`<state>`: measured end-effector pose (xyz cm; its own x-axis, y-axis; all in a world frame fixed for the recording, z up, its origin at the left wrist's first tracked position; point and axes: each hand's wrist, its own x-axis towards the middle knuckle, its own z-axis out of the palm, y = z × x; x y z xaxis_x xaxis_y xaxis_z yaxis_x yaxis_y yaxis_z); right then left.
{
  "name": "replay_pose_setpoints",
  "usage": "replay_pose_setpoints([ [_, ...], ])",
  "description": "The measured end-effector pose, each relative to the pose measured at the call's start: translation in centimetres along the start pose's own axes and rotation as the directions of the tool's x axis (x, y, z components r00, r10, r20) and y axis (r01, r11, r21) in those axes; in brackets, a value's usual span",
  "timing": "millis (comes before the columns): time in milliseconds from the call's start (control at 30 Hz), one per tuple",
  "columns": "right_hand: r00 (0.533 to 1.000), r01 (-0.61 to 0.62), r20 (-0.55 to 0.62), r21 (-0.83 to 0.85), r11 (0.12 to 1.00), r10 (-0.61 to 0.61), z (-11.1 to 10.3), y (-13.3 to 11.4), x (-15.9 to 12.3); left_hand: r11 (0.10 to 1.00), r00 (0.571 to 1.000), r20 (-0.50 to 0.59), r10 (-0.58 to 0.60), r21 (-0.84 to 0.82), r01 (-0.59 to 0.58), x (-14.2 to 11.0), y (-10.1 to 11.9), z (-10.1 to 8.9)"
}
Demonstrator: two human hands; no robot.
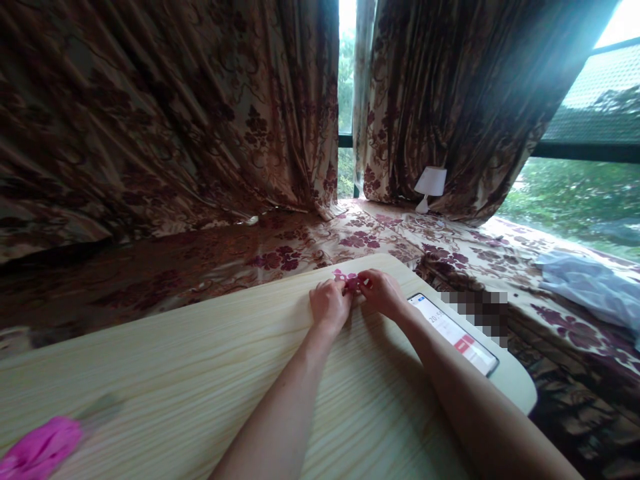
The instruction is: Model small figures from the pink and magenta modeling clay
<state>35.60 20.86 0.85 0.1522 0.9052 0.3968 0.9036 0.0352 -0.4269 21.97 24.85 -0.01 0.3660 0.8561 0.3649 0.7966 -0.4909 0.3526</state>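
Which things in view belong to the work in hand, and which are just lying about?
In the work:
small pink piece, pinched between left hand and right hand
wood-grain table, beneath the hands

Apparently just lying about:
lit smartphone, by the right forearm
white-shaded lamp
white cloth
crumpled bright pink bundle, though I can't rule out a link

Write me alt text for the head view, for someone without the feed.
The left hand and right hand hold a small pink piece between them over a pale wood-grain table. A lit phone lies to the right, a bright pink bundle at the near left. Behind are patterned curtains and a white lamp.
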Motion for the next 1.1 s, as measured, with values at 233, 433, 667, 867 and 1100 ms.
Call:
replay_pose_setpoints([
  [233,1.000,-0.011,-0.013,0.021,1.000,0.011,-0.49,-0.08,-0.19,0.999,1.000,-0.021,0.007,-0.038,-0.007,-0.28,0.08,-0.19],
  [433,1.000,-0.009,0.010,0.027,1.000,0.009,-0.52,0.03,-0.29,0.997,0.999,-0.039,0.006,-0.070,-0.009,-0.39,0.16,-0.33],
  [667,1.000,0.007,0.026,0.004,1.000,-0.007,-0.70,-0.23,-0.31,0.998,1.000,-0.018,0.006,-0.060,-0.007,-0.37,0.13,-0.51],
  [867,0.999,0.008,0.048,-0.028,1.000,-0.007,-0.58,-0.23,-0.44,0.998,1.000,-0.028,-0.003,-0.061,0.001,-0.48,0.15,-0.30],
  [1100,0.999,-0.004,0.045,-0.047,0.999,0.006,-0.39,-0.15,-0.43,0.996,0.999,-0.031,-0.006,-0.089,0.004,-0.46,0.08,-0.25],
])
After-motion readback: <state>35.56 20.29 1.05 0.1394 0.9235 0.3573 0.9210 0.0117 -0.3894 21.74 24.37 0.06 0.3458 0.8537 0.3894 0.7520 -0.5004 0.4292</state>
